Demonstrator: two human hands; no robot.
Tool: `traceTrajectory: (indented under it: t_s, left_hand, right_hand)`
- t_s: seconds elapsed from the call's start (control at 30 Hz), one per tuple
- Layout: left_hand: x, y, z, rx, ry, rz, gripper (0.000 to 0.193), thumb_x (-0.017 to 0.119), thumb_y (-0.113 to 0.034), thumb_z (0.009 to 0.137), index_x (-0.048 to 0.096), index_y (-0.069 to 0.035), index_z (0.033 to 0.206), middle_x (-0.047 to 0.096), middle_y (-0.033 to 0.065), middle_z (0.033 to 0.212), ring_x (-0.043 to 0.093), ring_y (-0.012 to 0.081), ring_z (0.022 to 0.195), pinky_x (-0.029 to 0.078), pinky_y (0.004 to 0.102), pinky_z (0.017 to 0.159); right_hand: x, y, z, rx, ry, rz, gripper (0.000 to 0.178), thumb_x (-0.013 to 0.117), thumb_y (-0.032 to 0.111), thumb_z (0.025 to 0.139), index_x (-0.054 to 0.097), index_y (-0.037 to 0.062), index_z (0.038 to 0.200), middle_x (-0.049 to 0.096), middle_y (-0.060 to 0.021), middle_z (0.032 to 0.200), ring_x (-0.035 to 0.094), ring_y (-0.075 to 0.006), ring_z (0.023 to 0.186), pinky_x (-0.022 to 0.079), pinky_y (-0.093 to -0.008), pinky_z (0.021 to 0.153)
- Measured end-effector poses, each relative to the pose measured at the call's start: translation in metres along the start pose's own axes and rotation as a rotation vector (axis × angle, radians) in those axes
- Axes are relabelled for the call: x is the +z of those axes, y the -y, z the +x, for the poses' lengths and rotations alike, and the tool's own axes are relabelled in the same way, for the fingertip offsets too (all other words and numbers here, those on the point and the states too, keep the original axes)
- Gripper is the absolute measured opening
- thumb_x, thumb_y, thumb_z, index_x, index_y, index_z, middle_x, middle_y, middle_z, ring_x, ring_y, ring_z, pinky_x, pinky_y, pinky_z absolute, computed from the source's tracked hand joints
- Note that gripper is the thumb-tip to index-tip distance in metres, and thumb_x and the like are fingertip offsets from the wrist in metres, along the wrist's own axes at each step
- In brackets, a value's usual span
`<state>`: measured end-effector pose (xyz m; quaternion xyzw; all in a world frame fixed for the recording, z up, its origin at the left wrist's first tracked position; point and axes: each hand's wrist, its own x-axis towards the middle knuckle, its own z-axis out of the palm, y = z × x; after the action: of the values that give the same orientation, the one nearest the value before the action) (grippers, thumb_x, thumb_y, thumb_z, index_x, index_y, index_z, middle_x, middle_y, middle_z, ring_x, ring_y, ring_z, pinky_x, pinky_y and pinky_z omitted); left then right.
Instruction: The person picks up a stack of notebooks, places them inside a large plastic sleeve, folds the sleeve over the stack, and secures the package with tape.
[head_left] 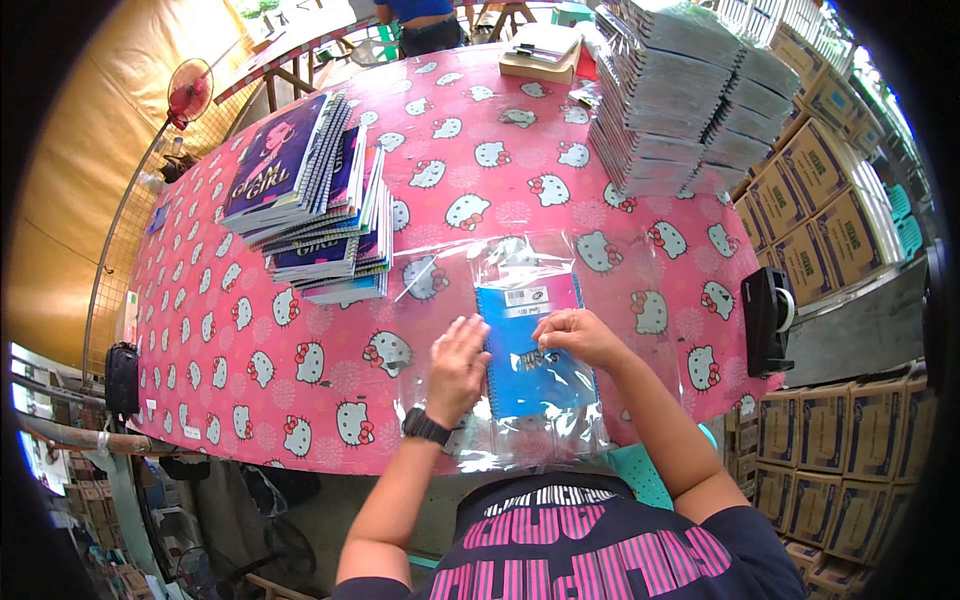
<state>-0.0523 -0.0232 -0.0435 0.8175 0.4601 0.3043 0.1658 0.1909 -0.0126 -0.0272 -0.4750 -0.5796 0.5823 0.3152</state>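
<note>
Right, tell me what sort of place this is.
Probably a small workshop or packing area, judging by the stacked notebooks on the left, clear plastic around the blue notebook at the person's hands, and cartons piled on the right.

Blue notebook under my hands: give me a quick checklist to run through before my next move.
1. Blue notebook lying flat on the pink table: ok.
2. Clear plastic smooth: not ok, it is wrinkled below the notebook's lower edge.
3. Left hand at the spiral edge: ok.
4. Right hand gripping the plastic: cannot tell; its fingertips are drawn together over the cover.
5. Tall wrapped pile clear of both hands: ok, it stands farther back on the right.
</note>
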Motion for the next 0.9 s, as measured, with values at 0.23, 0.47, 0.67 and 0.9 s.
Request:
traceTrajectory:
  t_s: [0.23,0.47,0.67,0.9]
  left_hand:
    - [0.014,0.011,0.011,0.083,0.182,0.135,0.059,0.056,-0.022,0.086,0.037,-0.005,0.139,0.027,0.0134,0.149,0.02,0.0328,0.138,0.017,0.0508,0.11]
    - [0.042,0.025,0.013,0.046,0.26,-0.175,0.068,0.047,-0.024,0.091,0.014,-0.004,0.147,0.005,0.0139,0.155,-0.002,0.0317,0.143,0.001,0.0533,0.112]
    - [0.038,0.02,0.014,0.049,0.342,-0.138,0.061,0.047,-0.039,0.093,0.028,-0.014,0.146,0.014,0.0051,0.155,-0.004,0.0344,0.143,0.001,0.0574,0.11]
    - [0.029,0.004,0.027,0.089,0.409,0.168,0.065,0.052,-0.056,0.084,0.035,-0.033,0.142,0.019,-0.0039,0.154,-0.003,0.0381,0.142,-0.001,0.07,0.103]
  right_hand:
    - [-0.011,-0.005,-0.007,-0.281,0.404,-1.006,0.058,0.071,0.024,0.073,0.054,0.011,0.127,0.036,-0.0102,0.146,0.028,-0.0336,0.134,0.031,-0.0507,0.105]
    - [-0.021,-0.011,-0.004,-0.058,0.05,-1.172,0.118,0.074,0.068,0.05,0.026,0.0214,0.147,0.008,-0.0084,0.156,-0.005,-0.0325,0.143,0.006,-0.07,0.103]
    - [0.017,0.013,0.006,0.076,0.033,-1.165,0.119,0.072,0.072,0.047,0.024,0.027,0.147,-0.002,-0.0179,0.154,-0.015,-0.0477,0.137,0.009,-0.0761,0.097]
    - [0.017,0.012,0.011,0.143,0.038,-1.179,0.131,0.073,0.074,0.046,0.01,0.0234,0.149,-0.003,-0.0225,0.153,-0.015,-0.0479,0.137,0.009,-0.0755,0.098]
